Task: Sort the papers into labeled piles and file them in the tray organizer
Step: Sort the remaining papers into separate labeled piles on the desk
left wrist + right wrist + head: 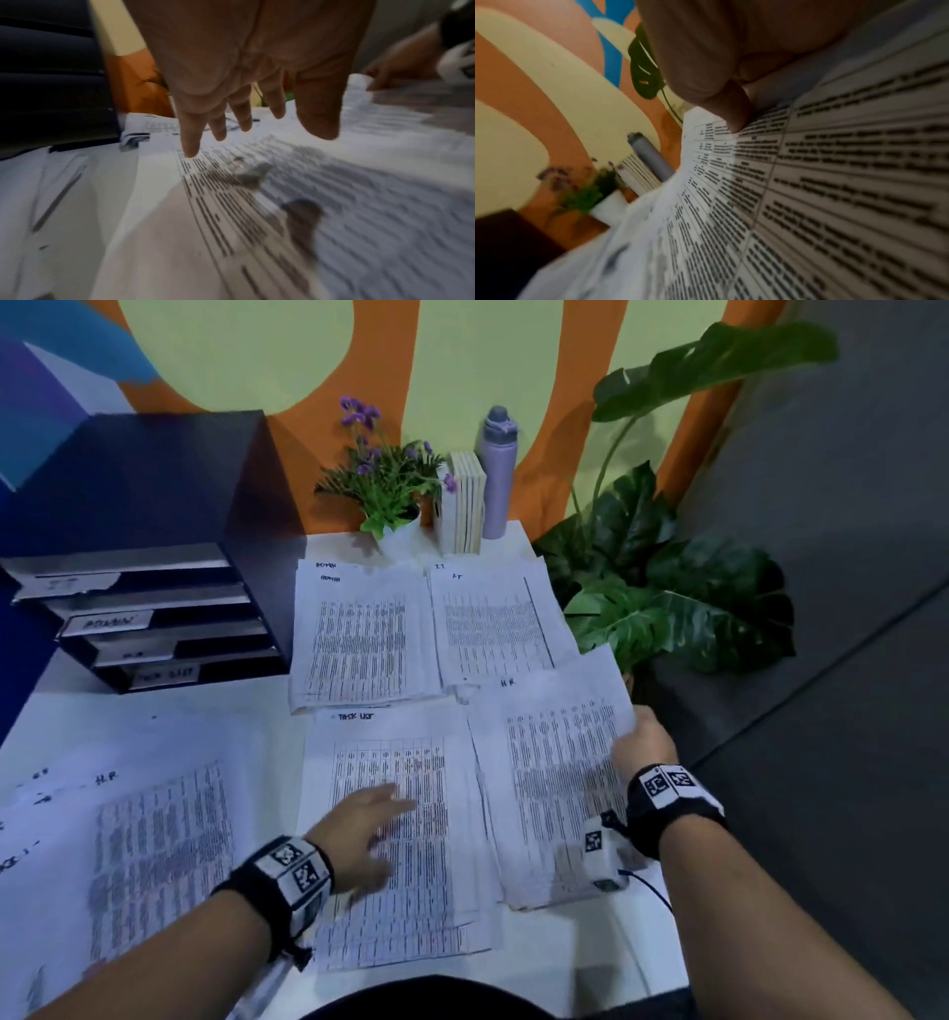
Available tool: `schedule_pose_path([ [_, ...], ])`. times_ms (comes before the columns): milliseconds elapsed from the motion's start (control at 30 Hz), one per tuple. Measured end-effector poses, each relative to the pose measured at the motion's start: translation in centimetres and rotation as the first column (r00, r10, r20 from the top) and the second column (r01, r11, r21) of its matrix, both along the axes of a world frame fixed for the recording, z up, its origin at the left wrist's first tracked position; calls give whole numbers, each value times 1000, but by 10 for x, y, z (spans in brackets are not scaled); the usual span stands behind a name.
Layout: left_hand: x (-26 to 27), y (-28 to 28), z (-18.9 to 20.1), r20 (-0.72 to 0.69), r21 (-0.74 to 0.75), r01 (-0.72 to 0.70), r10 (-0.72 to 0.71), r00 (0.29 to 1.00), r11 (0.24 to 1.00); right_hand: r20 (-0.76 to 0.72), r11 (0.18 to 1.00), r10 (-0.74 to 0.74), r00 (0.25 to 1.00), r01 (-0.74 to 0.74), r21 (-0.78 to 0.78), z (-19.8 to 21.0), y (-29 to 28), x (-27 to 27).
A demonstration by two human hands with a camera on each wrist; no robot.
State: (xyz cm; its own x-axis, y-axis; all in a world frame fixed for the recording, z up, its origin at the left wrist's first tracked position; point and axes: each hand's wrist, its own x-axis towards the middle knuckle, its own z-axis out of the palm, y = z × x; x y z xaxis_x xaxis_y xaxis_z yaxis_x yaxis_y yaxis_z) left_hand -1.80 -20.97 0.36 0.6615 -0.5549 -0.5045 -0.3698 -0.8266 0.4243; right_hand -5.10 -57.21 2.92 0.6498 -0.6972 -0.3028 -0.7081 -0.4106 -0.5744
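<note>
Our right hand (pixel 639 742) pinches the HR sheet (pixel 554 762) right of the TASK LIST pile (pixel 395 865); our left hand (pixel 359 834) hovers above that pile, fingers spread.

We see four labeled paper piles: ADMIN (pixel 359 634) beside IT (pixel 493 629), TASK LIST (pixel 400 814) beside HR (pixel 554 773), unsorted sheets (pixel 128 839) left, black tray organizer (pixel 154 608) behind.

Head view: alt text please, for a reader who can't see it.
Right hand pinches the edge of a sheet marked HR; the left hand hovers open over the TASK LIST pile. ADMIN pile and IT pile lie behind, beside a black tray organizer.
</note>
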Motion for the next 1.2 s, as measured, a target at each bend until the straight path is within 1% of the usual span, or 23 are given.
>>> schedule_pose_path([
  [33, -6, -3, -6, -17, 74, 60, -59, 998, 995, -86, 998, 22, 996, -28, -60, -7, -1, -3],
  [100, -19, -8, -18, -42, 199, 119, -113, 993, 973, -213, 963, 67, 975, -119, -242, -18, 9, -9],
  [133, -24, -9, -22, -44, 241, 125, -118, 992, 962, -247, 924, 117, 962, -196, -327, -21, 18, -12],
  [167, -28, -11, -26, -41, 272, 124, -117, 992, 954, -281, 883, 213, 936, -308, -355, -26, 29, -13],
  [200, -31, -12, -29, -33, 287, 111, -106, 994, 952, -320, 837, 336, 886, -437, -331, -31, 40, -15],
  [233, -32, -13, -31, -27, 292, 94, -90, 996, 952, -351, 796, 447, 823, -545, -263, -38, 50, -17],
  [267, -33, -14, -32, -22, 292, 75, -72, 997, 953, -385, 765, 522, 761, -618, -182, -43, 60, -19],
  [300, -32, -15, -33, -20, 294, 61, -58, 998, 954, -417, 748, 562, 714, -654, -113, -46, 68, -20],
  [367, -29, -18, -33, -12, 298, 43, -41, 999, 954, -450, 734, 583, 676, -676, -66, -51, 76, -19],
  [533, -21, -22, -29, -29, 284, 42, -35, 999, 958, -518, 732, 571, 637, -681, -31, -49, 81, -3],
  [600, -18, -20, -25, -13, 248, 32, -30, 999, 968, -547, 730, 558, 624, -683, -34, -46, 85, 3],
  [633, -16, -17, -22, 17, 210, 10, -14, 1000, 978, -552, 724, 555, 623, -688, -49, -44, 90, 7],
  [700, -11, -6, -14, 89, 118, -70, 60, 994, 991, -509, 684, 589, 627, -723, -98, -40, 105, 15],
  [767, -5, 15, -8, 153, 27, -187, 181, 972, 982, -396, 639, 672, 626, -760, -120, -38, 129, 24],
  [833, -2, 47, -7, 186, -10, -330, 326, 927, 944, -271, 600, 757, 595, -797, -74, -36, 163, 33],
  [900, -1, 87, -12, 186, 7, -483, 473, 861, 876, -180, 533, 831, 527, -846, -14, -33, 202, 42],
  [1000, -5, 155, -20, 149, 117, -669, 653, 742, 734, -95, 429, 901, 422, -900, 71, -31, 259, 51],
  [1067, -14, 198, -24, 159, 182, -770, 754, 637, 612, -67, 368, 929, 363, -924, 104, -33, 292, 53],
  [1100, -20, 216, -27, 163, 211, -804, 791, 590, 556, -51, 353, 936, 349, -930, 104, -35, 308, 54],
  [1133, -27, 231, -30, 154, 235, -821, 814, 560, 520, -48, 357, 934, 354, -928, 105, -37, 322, 54],
  [1167, -33, 244, -34, 131, 255, -819, 820, 557, 515, -48, 380, 925, 377, -918, 110, -38, 335, 55],
  [1200, -39, 253, -38, 102, 271, -797, 808, 581, 539, -51, 418, 909, 414, -901, 121, -41, 347, 55],
])
